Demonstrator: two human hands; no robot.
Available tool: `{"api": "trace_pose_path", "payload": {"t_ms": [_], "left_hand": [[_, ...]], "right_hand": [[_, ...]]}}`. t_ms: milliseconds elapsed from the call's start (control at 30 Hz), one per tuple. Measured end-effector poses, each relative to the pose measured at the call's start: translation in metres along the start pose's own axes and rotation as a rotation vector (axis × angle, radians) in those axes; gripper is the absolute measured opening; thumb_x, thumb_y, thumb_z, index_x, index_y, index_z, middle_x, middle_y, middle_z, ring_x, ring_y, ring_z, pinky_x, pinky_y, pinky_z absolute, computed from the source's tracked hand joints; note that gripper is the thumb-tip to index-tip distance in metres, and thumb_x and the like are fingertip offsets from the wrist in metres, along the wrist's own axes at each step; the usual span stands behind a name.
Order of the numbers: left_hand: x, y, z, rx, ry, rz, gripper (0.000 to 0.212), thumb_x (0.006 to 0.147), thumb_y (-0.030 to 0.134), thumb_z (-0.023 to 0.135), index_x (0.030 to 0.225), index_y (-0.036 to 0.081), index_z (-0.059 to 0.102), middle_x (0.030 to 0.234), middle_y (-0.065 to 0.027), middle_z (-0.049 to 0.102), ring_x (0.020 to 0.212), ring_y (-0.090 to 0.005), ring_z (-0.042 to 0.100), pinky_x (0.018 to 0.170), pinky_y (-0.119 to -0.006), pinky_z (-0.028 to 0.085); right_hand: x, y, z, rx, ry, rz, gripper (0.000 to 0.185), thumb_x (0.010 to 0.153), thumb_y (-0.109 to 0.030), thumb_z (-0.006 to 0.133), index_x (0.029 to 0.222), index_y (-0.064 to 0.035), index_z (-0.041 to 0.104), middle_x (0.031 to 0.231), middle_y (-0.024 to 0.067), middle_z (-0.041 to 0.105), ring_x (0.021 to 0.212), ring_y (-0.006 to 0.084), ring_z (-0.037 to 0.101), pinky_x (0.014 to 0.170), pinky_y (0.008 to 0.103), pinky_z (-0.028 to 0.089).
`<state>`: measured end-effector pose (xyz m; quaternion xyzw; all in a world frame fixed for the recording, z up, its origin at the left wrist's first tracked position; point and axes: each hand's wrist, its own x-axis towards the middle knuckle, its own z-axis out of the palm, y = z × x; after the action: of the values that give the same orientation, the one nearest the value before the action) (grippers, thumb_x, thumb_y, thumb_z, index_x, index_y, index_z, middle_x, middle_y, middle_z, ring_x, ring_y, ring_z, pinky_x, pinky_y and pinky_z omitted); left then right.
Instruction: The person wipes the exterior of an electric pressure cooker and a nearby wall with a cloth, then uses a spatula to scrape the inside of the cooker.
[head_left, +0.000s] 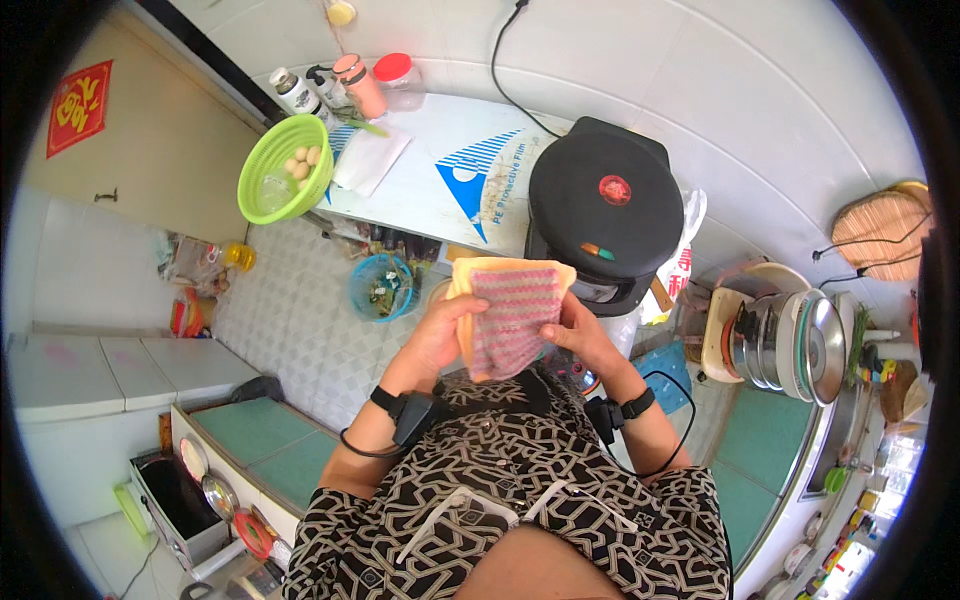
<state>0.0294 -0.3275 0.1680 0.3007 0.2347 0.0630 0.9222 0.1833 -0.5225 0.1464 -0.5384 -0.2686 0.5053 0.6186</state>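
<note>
Between my two hands is a folded cloth (514, 319), yellow on one layer and striped pink and grey on the face towards me. My left hand (442, 330) grips its left edge, with the thumb on the striped face. On the other side my right hand (581, 334) pinches the right edge, the thumb also in front. The fingers behind the cloth are mostly hidden. Just beyond the cloth, a round black electric griddle (600, 202) stands with its lid down on a table (480, 120) covered in printed protective film.
A green plastic basket (251, 180) with several eggs (302, 161) overhangs the table's left edge. Bottles and a red-lidded jar (401, 86) stand behind it. A blue waste bin (382, 289) is on the tiled floor. Stacked metal basins (821, 349) sit at right, near a green-tiled counter (761, 442).
</note>
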Motion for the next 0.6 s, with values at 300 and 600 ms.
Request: {"api": "trace_pose_path", "payload": {"t_ms": [300,600], "left_hand": [[0.012,-0.024,0.014,0.128,-0.031,0.019,0.043,0.088,0.004,0.059,0.13,0.003,0.051,0.122,-0.0095,0.063,0.11,-0.0209,0.062,0.097,-0.035,0.049],[0.019,0.012,-0.078,0.026,0.355,0.15,0.052,0.094,0.035,0.056,0.137,0.007,0.049,0.128,-0.014,0.059,0.113,-0.0274,0.059,0.092,-0.04,0.051]], "right_hand": [[-0.006,0.002,-0.001,0.212,0.143,0.087,0.035,0.088,-0.012,0.072,0.12,0.0003,0.063,0.114,0.0062,0.068,0.102,0.0152,0.063,0.091,0.0304,0.05],[-0.025,0.004,-0.038,0.197,0.293,0.075,0.037,0.086,-0.005,0.072,0.12,0.0013,0.062,0.113,0.0067,0.068,0.1,0.0171,0.065,0.089,0.0329,0.052]]}}
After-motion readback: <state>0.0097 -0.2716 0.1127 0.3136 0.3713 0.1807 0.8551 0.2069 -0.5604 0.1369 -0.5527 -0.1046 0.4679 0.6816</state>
